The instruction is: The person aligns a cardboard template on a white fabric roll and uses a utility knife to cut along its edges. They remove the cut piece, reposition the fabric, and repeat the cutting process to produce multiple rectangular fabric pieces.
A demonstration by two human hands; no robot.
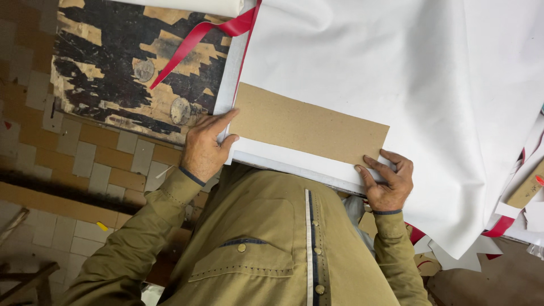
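The brown cardboard strip [309,124] lies flat on the white sheet material [396,73], near the worktop's front edge, its long axis running along that edge and dipping slightly toward the right. The left hand [205,148] sits at the strip's left end by the worktop's front-left corner, fingers held together and laid flat, thumb spread below, pressing rather than pinching. The right hand [388,181] pins the strip's right front corner, fingers slightly spread, tips down on the card. It looks like an aligning step: the strip is being squared against the sheet's edge. The next move would call for steady, even pressure at both ends so the card doesn't skew. A red ribbon [198,39] trails off the sheet's left side over a worn, patchy black board [107,68], with tiled floor [85,164] below.
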